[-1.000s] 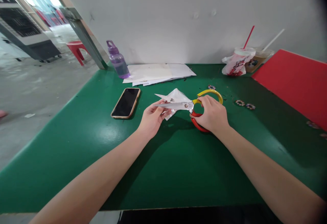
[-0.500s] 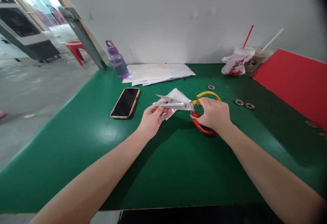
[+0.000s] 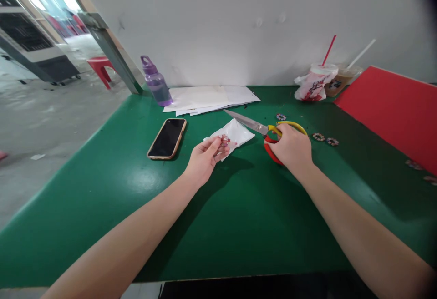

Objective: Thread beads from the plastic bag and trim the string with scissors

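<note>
Between the thumb and fingers of my left hand is a small reddish beaded ring, partly covered by the fingertips. Just behind it lies a white plastic packet; whether my fingers also grip the packet's edge I cannot tell. My right hand is wrapped around the yellow and red handles of a pair of scissors. Their blades are together and point left, above the packet's far edge and apart from my left hand. Several similar beaded rings lie on the green table to the right.
A phone lies left of my hands. Behind are a purple water bottle and white paper sheets. Two drink cups with straws stand at the back right, beside a large red board. A grey wall closes the far side.
The scissors have moved right and up, away from my left hand, and their blades have gone from spread to together. My left hand stays in place, and the beaded ring now shows.
</note>
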Demonstrator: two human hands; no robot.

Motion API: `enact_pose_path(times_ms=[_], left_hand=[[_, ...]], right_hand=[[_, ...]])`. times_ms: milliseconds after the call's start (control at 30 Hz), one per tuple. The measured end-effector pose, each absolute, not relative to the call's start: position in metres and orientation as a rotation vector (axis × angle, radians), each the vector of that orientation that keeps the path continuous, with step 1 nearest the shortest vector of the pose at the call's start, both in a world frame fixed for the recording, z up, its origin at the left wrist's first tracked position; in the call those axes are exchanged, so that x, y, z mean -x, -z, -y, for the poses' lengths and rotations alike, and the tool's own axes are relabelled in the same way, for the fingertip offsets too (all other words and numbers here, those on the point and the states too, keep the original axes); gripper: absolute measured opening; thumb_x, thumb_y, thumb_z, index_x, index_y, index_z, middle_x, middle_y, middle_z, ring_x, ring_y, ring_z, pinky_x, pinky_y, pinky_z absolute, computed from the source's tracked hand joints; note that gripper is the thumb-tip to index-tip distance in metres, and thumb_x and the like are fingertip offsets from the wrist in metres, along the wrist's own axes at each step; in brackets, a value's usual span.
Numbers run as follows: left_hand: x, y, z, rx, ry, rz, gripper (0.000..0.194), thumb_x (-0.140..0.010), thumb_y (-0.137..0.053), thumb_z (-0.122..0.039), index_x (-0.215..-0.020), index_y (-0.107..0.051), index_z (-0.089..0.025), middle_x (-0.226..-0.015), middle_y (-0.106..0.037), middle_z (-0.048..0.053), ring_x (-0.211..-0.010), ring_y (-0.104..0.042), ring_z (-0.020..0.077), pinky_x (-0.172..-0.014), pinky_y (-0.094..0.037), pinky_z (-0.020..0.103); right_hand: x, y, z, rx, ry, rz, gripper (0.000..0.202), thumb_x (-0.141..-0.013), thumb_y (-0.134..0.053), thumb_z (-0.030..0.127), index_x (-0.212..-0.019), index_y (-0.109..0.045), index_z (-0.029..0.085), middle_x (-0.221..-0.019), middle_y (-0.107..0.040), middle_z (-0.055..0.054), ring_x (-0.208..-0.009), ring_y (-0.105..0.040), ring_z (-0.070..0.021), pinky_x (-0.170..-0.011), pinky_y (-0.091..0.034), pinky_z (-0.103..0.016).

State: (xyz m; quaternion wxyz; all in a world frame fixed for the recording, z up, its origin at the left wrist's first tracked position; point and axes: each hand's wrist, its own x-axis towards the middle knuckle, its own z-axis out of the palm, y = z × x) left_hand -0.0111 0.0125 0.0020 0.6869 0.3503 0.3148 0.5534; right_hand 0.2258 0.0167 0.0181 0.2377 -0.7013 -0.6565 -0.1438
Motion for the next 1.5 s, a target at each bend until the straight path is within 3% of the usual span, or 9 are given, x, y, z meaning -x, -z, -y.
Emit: enact_pose_path(times_ms=[333,567,667,733,800,867,967,1067,1500], left_hand=[[0.010,-0.004,-0.011,-0.786,-1.233,-0.648,0.013,-0.073,-0.069,-0.024,-0.085,-0.069,-0.017,-0.081,-0.070,0.001,-0.075,-0.067,0.0110,-0.081,-0.053,0.029],[0.010,-0.007,-0.008,-0.839,-1.203,-0.636,0.016,-0.075,-0.068,-0.025,-0.090,-0.069,-0.018,-0.086,-0.070,0.002,-0.077,-0.067,0.0120,-0.081,-0.054,0.030],[0.009,-0.006,-0.008,-0.865,-1.191,-0.629,0.016,-0.077,-0.066,-0.025,-0.091,-0.068,-0.018,-0.088,-0.070,0.002,-0.079,-0.067,0.0120,-0.082,-0.054,0.030],[0.008,-0.006,-0.007,-0.883,-1.186,-0.633,0.016,-0.077,-0.066,-0.025,-0.091,-0.068,-0.018,-0.089,-0.070,0.002,-0.082,-0.067,0.0133,-0.083,-0.054,0.031],[0.007,-0.006,-0.005,-0.904,-1.181,-0.636,0.015,-0.077,-0.066,-0.025,-0.090,-0.068,-0.018,-0.090,-0.070,0.003,-0.086,-0.067,0.0149,-0.084,-0.053,0.032],[0.006,-0.006,-0.004,-0.928,-1.173,-0.632,0.015,-0.076,-0.066,-0.025,-0.089,-0.068,-0.018,-0.090,-0.070,0.003,-0.086,-0.067,0.0155,-0.084,-0.053,0.033],[0.004,-0.006,-0.003,-0.962,-1.162,-0.625,0.016,-0.077,-0.066,-0.025,-0.091,-0.067,-0.018,-0.090,-0.070,0.003,-0.086,-0.067,0.0156,-0.085,-0.053,0.033],[0.004,-0.006,-0.002,-0.986,-1.157,-0.616,0.016,-0.078,-0.065,-0.024,-0.092,-0.066,-0.018,-0.091,-0.070,0.004,-0.089,-0.066,0.0158,-0.086,-0.052,0.034],[0.001,-0.005,0.000,-1.147,-1.129,-0.697,0.019,-0.074,-0.067,-0.025,-0.092,-0.067,-0.019,-0.101,-0.064,0.004,-0.092,-0.063,0.0171,-0.082,-0.055,0.034]], right_hand=[[-0.250,-0.016,-0.031,2.170,0.071,1.715,0.030,-0.072,-0.055,0.044,-0.086,-0.060,0.017,-0.079,-0.065,-0.007,-0.074,-0.060,-0.0232,-0.063,-0.041,-0.032],[-0.262,-0.013,-0.031,2.286,0.371,1.761,0.038,-0.072,-0.054,0.045,-0.091,-0.060,0.012,-0.079,-0.064,-0.014,-0.081,-0.059,-0.0289,-0.064,-0.041,-0.036],[-0.264,-0.016,-0.030,2.106,0.565,1.743,0.043,-0.071,-0.058,0.041,-0.100,-0.056,0.009,-0.092,-0.063,-0.018,-0.096,-0.054,-0.0332,-0.073,-0.043,-0.043],[-0.257,-0.022,-0.027,1.884,0.547,1.721,0.036,-0.075,-0.056,0.035,-0.102,-0.055,0.011,-0.097,-0.063,-0.016,-0.097,-0.053,-0.0304,-0.080,-0.043,-0.044],[-0.242,-0.027,-0.020,1.619,0.365,1.737,0.024,-0.080,-0.052,0.031,-0.098,-0.057,0.016,-0.095,-0.063,-0.010,-0.091,-0.056,-0.0237,-0.083,-0.044,-0.040],[-0.220,-0.031,-0.010,1.392,0.012,1.780,0.022,-0.084,-0.050,0.032,-0.099,-0.059,0.019,-0.091,-0.064,-0.006,-0.078,-0.058,-0.0168,-0.074,-0.048,-0.033],[-0.190,-0.032,0.007,1.136,-0.580,1.798,0.025,-0.083,-0.054,0.034,-0.104,-0.061,0.023,-0.097,-0.062,-0.005,-0.081,-0.059,-0.0142,-0.065,-0.051,-0.027],[-0.174,-0.029,0.016,1.004,-0.905,1.713,0.027,-0.081,-0.058,0.036,-0.106,-0.063,0.026,-0.106,-0.059,-0.005,-0.080,-0.059,-0.0127,-0.056,-0.052,-0.023],[-0.179,-0.021,0.011,0.838,-1.134,1.565,0.017,-0.075,-0.066,0.028,-0.092,-0.069,0.025,-0.099,-0.061,-0.002,-0.060,-0.058,-0.0067,-0.053,-0.055,-0.024]])
